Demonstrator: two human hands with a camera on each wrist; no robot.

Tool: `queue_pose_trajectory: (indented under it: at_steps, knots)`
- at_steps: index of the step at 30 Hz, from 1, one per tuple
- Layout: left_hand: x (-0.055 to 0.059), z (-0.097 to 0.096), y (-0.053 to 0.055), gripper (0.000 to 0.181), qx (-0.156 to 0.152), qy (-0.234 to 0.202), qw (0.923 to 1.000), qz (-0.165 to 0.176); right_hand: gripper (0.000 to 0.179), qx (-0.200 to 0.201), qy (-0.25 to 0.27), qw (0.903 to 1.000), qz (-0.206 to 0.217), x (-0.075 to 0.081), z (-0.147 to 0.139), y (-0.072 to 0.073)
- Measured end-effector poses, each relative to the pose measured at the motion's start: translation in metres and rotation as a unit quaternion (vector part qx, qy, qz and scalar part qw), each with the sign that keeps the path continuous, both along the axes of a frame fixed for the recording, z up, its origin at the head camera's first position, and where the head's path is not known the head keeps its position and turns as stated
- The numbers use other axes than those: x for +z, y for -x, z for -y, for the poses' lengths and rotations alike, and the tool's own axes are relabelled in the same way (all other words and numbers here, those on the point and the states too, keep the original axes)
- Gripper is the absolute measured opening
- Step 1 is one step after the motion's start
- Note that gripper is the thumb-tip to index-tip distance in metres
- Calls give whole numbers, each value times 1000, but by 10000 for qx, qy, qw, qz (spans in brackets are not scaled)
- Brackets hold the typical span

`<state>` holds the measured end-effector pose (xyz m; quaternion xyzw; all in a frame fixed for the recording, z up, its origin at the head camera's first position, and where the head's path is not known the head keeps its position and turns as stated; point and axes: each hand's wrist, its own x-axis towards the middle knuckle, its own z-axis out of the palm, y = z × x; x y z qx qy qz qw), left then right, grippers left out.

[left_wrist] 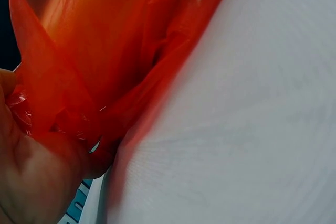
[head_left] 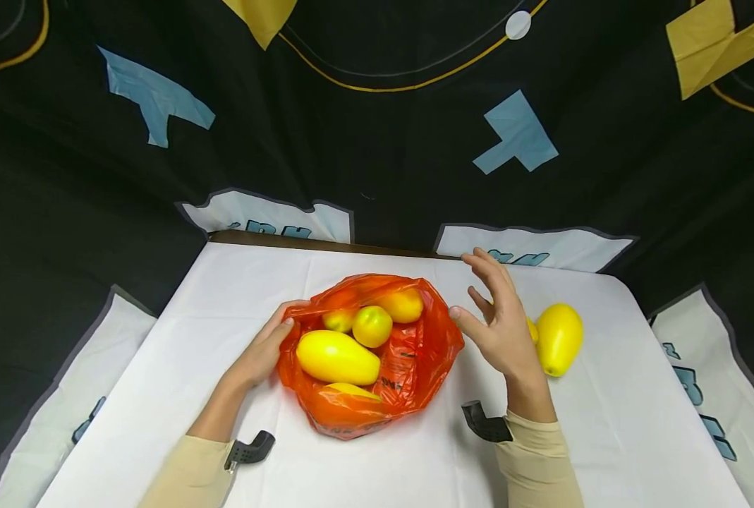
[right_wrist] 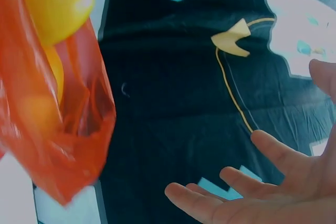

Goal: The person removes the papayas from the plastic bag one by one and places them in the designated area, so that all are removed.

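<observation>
An orange-red plastic bag [head_left: 436,367] sits with its mouth spread wide on the white-covered table. Inside it lie a long yellow fruit [head_left: 338,358], a round yellow-green fruit [head_left: 372,326] and several other yellow fruits. My left hand [head_left: 264,351] grips the bag's left edge, its thumb on the rim and the other fingers behind the plastic. In the left wrist view, the red film [left_wrist: 100,61] bunches against that hand. Right of the bag, my right hand [head_left: 500,328] is raised with fingers spread and nothing held, as the right wrist view also shows.
On the table [head_left: 630,423], a large yellow fruit [head_left: 561,339] lies right of my right hand, with another yellow fruit [head_left: 532,330] partly hidden behind that hand. A black curtain [head_left: 377,155] with blue and yellow patches hangs past the table's far edge.
</observation>
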<state>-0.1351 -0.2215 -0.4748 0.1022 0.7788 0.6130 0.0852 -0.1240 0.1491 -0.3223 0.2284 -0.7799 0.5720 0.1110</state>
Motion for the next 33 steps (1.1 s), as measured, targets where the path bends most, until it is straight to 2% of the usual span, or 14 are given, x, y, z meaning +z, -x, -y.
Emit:
queue_pose_trajectory:
  at_steps: [2,8,12,16,21,23,27,33]
  knots:
    - [2,-1,-1,40,-21,-48,10000,1,65,111,-15,9999,46,-2,5,2]
    - [25,-8,-9,40,-53,-127,9999,-5,61,279,-148,9993,221,-5,18,8]
    - [28,-9,-11,40,-36,-91,10000,-15,56,401,-346,9979,370,-6,26,12]
    - [26,-8,-10,39,-4,-106,9999,71,50,532,-582,9952,578,-16,33,19]
    - [7,-2,-3,40,48,-103,9999,89,44,643,-895,9905,828,-45,40,32]
    - [1,0,-1,39,47,-85,9999,63,42,727,-1021,9877,932,-52,43,35]
    - [-2,1,0,39,22,-93,9999,-30,39,914,-1226,9813,1168,-59,52,39]
    - [-2,1,-1,38,21,-191,9998,30,36,944,-1705,9704,1426,-63,67,47]
